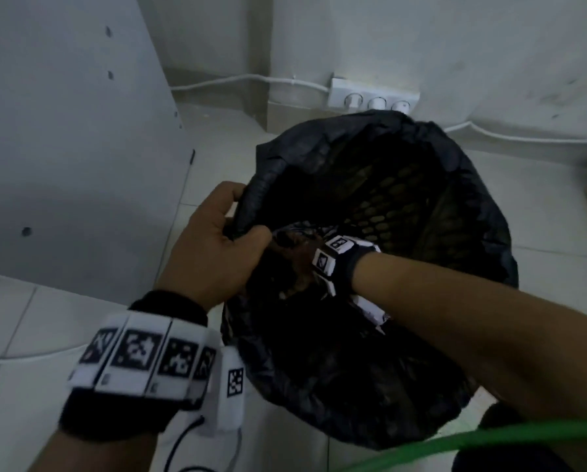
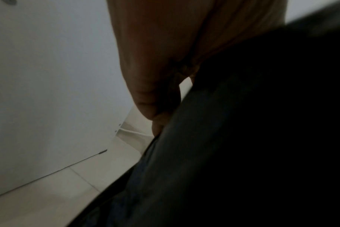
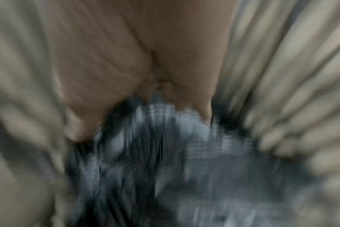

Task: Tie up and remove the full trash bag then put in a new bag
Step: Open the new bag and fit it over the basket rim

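A black trash bag (image 1: 319, 369) hangs around a dark mesh bin (image 1: 397, 199) on the floor; the mesh shows inside at the far side. My left hand (image 1: 217, 240) grips the bag's rim on the left, fingers curled over the bunched plastic. In the left wrist view that hand (image 2: 155, 61) lies against the dark bag (image 2: 243, 138). My right hand (image 1: 295, 264) reaches down inside the bag's mouth, in shadow. The right wrist view is heavily blurred: the right hand (image 3: 145, 61) has its fingertips on black plastic (image 3: 165, 169), and its grip is unclear.
A white power strip (image 1: 374, 97) and a white cable (image 1: 251, 80) lie by the wall behind the bin. A white cabinet panel (image 1: 64, 131) stands on the left. A green cord (image 1: 489, 441) crosses the lower right. The floor (image 1: 29, 420) is pale tile.
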